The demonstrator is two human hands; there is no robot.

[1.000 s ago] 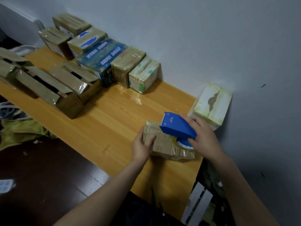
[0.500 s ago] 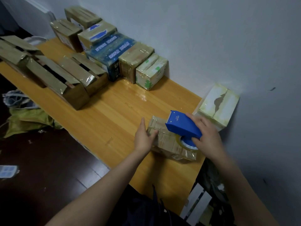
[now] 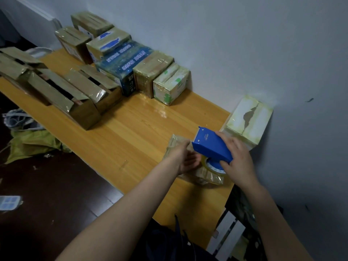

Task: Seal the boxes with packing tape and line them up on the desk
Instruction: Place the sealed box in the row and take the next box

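Worktop (image 3: 131, 140) carries taped boxes (image 3: 153, 70) lined along the wall, one blue box (image 3: 123, 63) with white Chinese print. Near end: tape-wrapped box (image 3: 205, 178) under a blue tape dispenser (image 3: 211, 146), logo unreadable. Right hand (image 3: 237, 159) clamps the dispenser; left hand (image 3: 185, 157) curls on that box.

Domestic room, makeshift packing spot: wooden desk (image 3: 131, 132), plain wall (image 3: 226, 44), taped boxes (image 3: 152, 66), cluttered floor (image 3: 56, 185).

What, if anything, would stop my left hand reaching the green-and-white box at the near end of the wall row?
Probably nothing, so yes: only bare desk lies between the left hand and the green-and-white box, though it would have to leave the small box it touches.
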